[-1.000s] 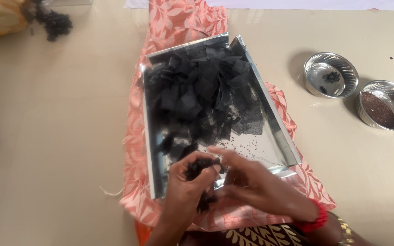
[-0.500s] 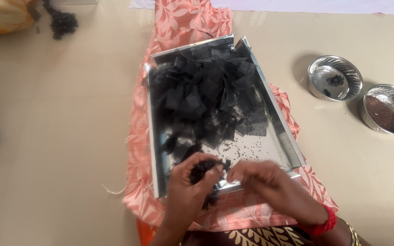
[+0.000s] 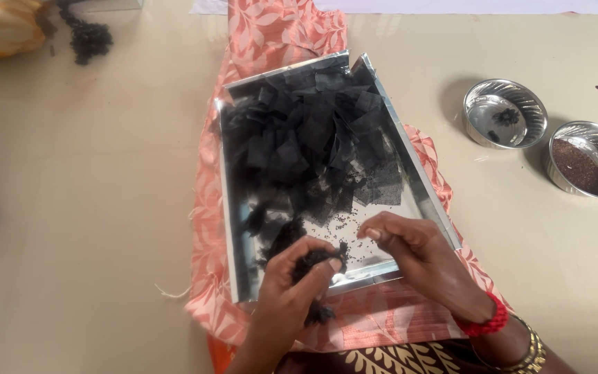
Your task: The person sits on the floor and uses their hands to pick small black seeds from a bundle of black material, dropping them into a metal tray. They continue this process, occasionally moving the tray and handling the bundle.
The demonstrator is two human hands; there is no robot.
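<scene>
Left hand (image 3: 292,284) fingers pinched closed on a black net bundle (image 3: 315,258) over the near edge of the steel tray (image 3: 420,187); right hand (image 3: 417,253) fingers curled loosely beside it, holding nothing visible.

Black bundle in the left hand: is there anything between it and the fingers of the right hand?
Nothing visible. The left hand pinches the black bundle above the near edge of the metal tray. The right hand has its fingers just beside it, across a small open gap.
</scene>
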